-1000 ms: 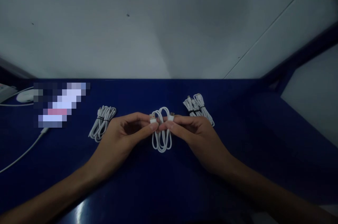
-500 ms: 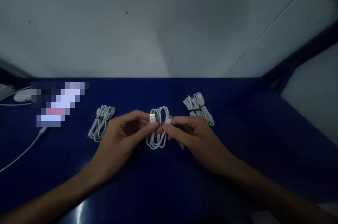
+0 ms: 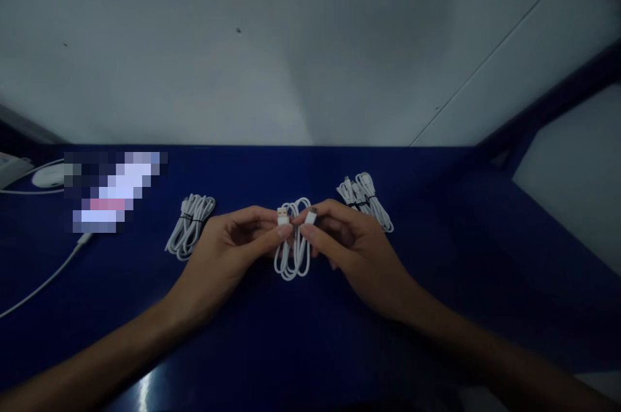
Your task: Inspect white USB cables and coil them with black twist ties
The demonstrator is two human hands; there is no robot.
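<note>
A white USB cable (image 3: 292, 271), wound into loose loops, is held between both hands above the blue table. My left hand (image 3: 233, 240) pinches it near the USB-A plug, whose metal end points up. On the other side, my right hand (image 3: 352, 240) is closed on the smaller plug end, thumb and fingers pressed together. Some loops are covered by the fingers. Beyond my left hand lies a group of coiled white cables (image 3: 187, 227) with black ties. Behind my right hand rest more white cables (image 3: 373, 202), also tied in black.
At the left of the blue table (image 3: 301, 347), a pixelated bright object (image 3: 116, 192) has a white cord (image 3: 43, 289) running from it. Near it lies a white rounded item (image 3: 47, 175). A pale wall (image 3: 194, 75) rises along the table's back edge.
The fingers of my right hand have shifted up around the smaller plug, which shows more clearly. The looped cable sits slightly lower and further right, with the whole view shifted a little.
</note>
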